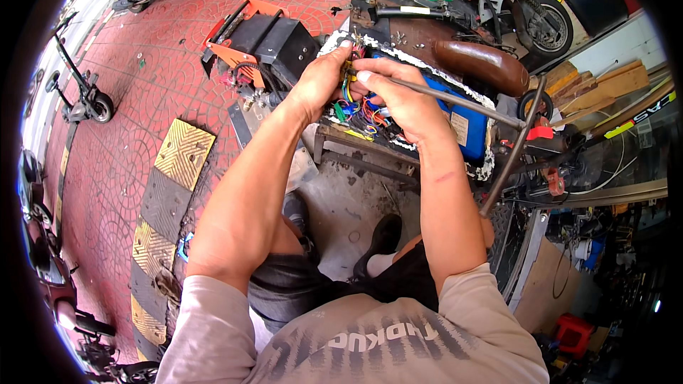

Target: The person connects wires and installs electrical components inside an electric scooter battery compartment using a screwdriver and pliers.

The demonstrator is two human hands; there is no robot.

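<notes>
My left hand (324,80) is closed at the thumb and fingers around thin coloured wires (346,89) at the left end of an opened scooter deck. Close beside it, my right hand (400,94) has its thumb and forefinger pinched together at the same wires. The exact spot between the fingertips is too small to make out. Below the hands lies a tangle of wires with coloured connectors (348,109). A blue battery pack (469,131) sits in the deck to the right, partly behind my right hand. White ragged sealant (488,149) lines the deck's rim.
A metal T-shaped bar (523,128) juts out at the right. Left of the deck is an orange-and-black part (274,35). A brown padded seat (480,66) lies behind. A yellow-black ramp (183,153) runs along the red paving, where a kick scooter (85,89) stands.
</notes>
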